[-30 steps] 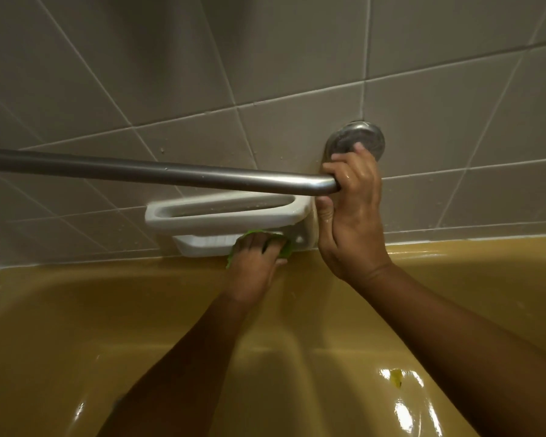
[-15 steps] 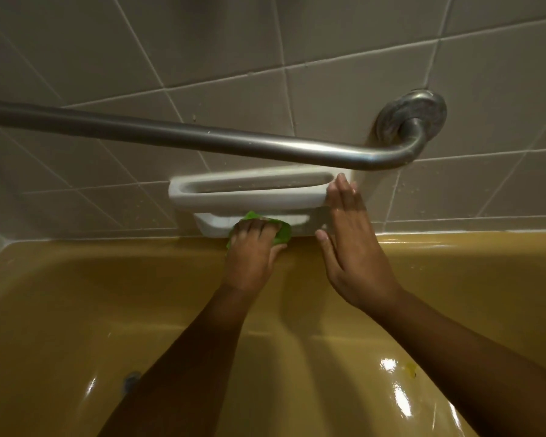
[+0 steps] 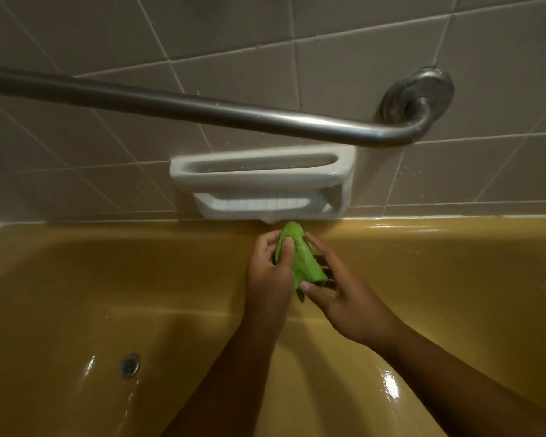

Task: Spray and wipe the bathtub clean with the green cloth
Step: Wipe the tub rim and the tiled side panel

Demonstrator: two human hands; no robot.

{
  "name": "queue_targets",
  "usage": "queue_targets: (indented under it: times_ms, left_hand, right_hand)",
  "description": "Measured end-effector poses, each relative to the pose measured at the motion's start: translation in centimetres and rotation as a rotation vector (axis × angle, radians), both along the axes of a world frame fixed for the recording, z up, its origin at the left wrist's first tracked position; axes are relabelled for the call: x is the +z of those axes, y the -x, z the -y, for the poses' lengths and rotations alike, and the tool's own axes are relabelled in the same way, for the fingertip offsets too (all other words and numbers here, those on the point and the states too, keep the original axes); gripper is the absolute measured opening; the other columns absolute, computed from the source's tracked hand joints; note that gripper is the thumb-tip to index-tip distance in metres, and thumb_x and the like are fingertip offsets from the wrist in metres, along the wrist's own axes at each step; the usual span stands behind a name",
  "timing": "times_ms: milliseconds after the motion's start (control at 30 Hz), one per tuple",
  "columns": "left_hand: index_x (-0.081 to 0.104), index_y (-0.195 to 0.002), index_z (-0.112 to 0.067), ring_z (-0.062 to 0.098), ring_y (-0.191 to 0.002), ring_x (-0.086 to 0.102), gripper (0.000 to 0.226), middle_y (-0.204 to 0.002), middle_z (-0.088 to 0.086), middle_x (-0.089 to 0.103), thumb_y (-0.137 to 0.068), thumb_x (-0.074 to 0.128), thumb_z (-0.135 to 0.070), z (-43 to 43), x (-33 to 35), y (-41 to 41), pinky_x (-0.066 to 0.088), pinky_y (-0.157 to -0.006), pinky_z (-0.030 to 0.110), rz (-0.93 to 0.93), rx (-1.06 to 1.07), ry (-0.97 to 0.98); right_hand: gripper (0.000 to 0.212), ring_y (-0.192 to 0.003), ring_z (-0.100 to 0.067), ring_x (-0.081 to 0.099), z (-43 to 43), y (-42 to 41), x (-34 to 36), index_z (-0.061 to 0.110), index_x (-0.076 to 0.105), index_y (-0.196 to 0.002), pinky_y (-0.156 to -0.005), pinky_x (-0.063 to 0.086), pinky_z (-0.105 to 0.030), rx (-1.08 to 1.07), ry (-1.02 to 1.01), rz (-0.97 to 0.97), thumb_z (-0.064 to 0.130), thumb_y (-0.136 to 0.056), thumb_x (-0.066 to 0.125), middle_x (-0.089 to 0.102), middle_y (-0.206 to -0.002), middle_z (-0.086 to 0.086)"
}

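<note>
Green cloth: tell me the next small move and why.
Probably fold the crumpled green cloth into a flat pad: the left hand and right hand both pinch it bunched up, seemingly off the glossy yellow bathtub, so it cannot wipe yet.

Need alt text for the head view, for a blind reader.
The left hand and right hand hold a bunched green cloth between them above the yellow bathtub. On the tiled wall behind are a white soap dish and a steel grab bar.

Bunched green cloth (image 3: 300, 257) btwn both hands, over wet mustard-yellow bathtub (image 3: 108, 279).
</note>
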State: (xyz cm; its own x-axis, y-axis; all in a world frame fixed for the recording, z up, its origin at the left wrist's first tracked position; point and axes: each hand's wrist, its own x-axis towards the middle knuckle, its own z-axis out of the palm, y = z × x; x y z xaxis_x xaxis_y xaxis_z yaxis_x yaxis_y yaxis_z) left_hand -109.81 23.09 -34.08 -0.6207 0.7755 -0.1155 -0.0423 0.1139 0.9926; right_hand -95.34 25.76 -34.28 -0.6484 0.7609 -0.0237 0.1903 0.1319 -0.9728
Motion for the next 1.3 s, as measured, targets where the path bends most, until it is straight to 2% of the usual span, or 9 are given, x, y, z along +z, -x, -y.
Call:
queue_targets:
  times_ms: [100, 300, 467, 600, 767, 900, 1100, 1200, 1300]
  left_hand:
    - [0.065, -0.115, -0.024, 0.023, -0.093, 0.076, 0.012, -0.102, 0.003, 0.078, -0.104, 0.063, -0.028, 1.5, 0.2, -1.0, 0.061, -0.081, 0.045, 0.11, -0.01, 0.083]
    - [0.075, -0.107, -0.026, 0.02, -0.09, 0.077, 0.022, -0.096, 0.002, 0.079, -0.105, 0.057, -0.039, 4.4, 1.0, -1.3, 0.062, -0.079, 0.042, 0.132, -0.064, 0.259]
    - [0.081, -0.1, -0.024, 0.036, -0.099, 0.075, 0.038, -0.098, 0.012, 0.079, -0.107, 0.051, -0.046, 6.8, 2.1, -1.5, 0.059, -0.089, 0.051, 0.217, -0.13, 0.292]
    - [0.082, -0.098, -0.026, 0.03, -0.098, 0.076, 0.039, -0.098, 0.007, 0.08, -0.105, 0.053, -0.05, 7.6, 1.8, -1.2, 0.058, -0.095, 0.051, 0.14, -0.131, 0.317]
    - [0.069, -0.133, -0.023, 0.024, -0.118, 0.07, 0.067, -0.124, 0.005, 0.075, -0.095, 0.046, -0.073, 9.6, 0.6, -0.8, 0.049, -0.108, 0.06, 0.314, -0.228, 0.291]
    - [0.052, -0.149, -0.025, 0.022, -0.135, 0.059, 0.096, -0.146, -0.004, 0.062, -0.073, 0.072, -0.081, 12.1, -0.7, -1.3, 0.047, -0.112, 0.054, 0.348, -0.362, 0.177]
    - [0.049, -0.148, -0.041, 0.01, -0.129, 0.06, 0.078, -0.14, -0.012, 0.063, -0.079, 0.085, -0.047, 13.4, -1.3, -2.2, 0.057, -0.098, 0.034, 0.032, -0.542, 0.174]
    - [0.053, -0.143, -0.038, 0.007, -0.118, 0.067, 0.055, -0.13, -0.012, 0.069, -0.094, 0.077, -0.035, 13.7, -0.9, -3.2, 0.058, -0.093, 0.029, -0.021, -0.521, 0.167]
    - [0.066, -0.124, -0.035, 0.008, -0.102, 0.072, 0.02, -0.112, -0.011, 0.075, -0.107, 0.054, -0.035, 13.7, -0.9, -3.9, 0.059, -0.085, 0.037, -0.085, -0.312, 0.194]
  right_hand:
    - [0.081, -0.111, 0.0, 0.065, 1.2, -0.8, -0.3, 0.064, 0.03, -0.149, -0.094, 0.057, -0.027, -0.103, -0.022, 0.019, 0.021, -0.096, 0.073, 0.062, -0.114, 0.033]
    - [0.081, -0.122, -0.002, 0.058, 3.5, -1.8, -0.6, 0.059, 0.028, -0.153, -0.094, 0.054, -0.024, -0.101, -0.17, 0.045, 0.025, -0.095, 0.074, 0.054, -0.134, 0.028]
    - [0.036, -0.116, -0.007, 0.059, 3.6, -2.5, -1.0, 0.037, 0.063, -0.136, -0.09, 0.055, -0.031, -0.078, -0.323, 0.088, 0.035, -0.1, 0.065, 0.056, -0.127, 0.017]
    - [0.03, -0.107, -0.008, 0.055, 3.8, -2.8, -1.5, 0.028, 0.07, -0.115, -0.085, 0.049, -0.025, -0.076, -0.523, 0.217, 0.05, -0.096, 0.062, 0.056, -0.117, 0.013]
    - [0.021, -0.091, -0.006, 0.068, 4.9, -2.6, 0.3, 0.029, 0.073, -0.097, -0.075, 0.056, -0.026, -0.247, 0.114, 0.096, 0.045, -0.101, 0.06, 0.071, -0.095, 0.008]
    - [0.026, -0.062, -0.019, 0.065, 5.4, -2.8, 1.6, 0.014, 0.074, -0.092, -0.054, 0.049, -0.026, -0.427, 0.568, -0.002, 0.029, -0.105, 0.057, 0.071, -0.073, -0.004]
    - [0.023, -0.062, -0.029, 0.07, 6.2, -2.8, 1.7, 0.013, 0.077, -0.09, -0.057, 0.057, -0.039, -0.455, 0.613, 0.058, 0.011, -0.102, 0.057, 0.076, -0.078, -0.014]
    - [0.023, -0.046, -0.014, 0.062, 6.2, -3.1, 2.0, 0.014, 0.075, -0.087, -0.041, 0.043, -0.022, -0.416, 0.481, 0.179, 0.007, -0.1, 0.057, 0.072, -0.064, -0.004]
    - [0.023, -0.048, -0.014, 0.063, 5.9, -3.1, 2.5, 0.016, 0.075, -0.082, -0.041, 0.041, -0.021, -0.369, 0.364, 0.265, 0.016, -0.101, 0.063, 0.073, -0.067, -0.006]
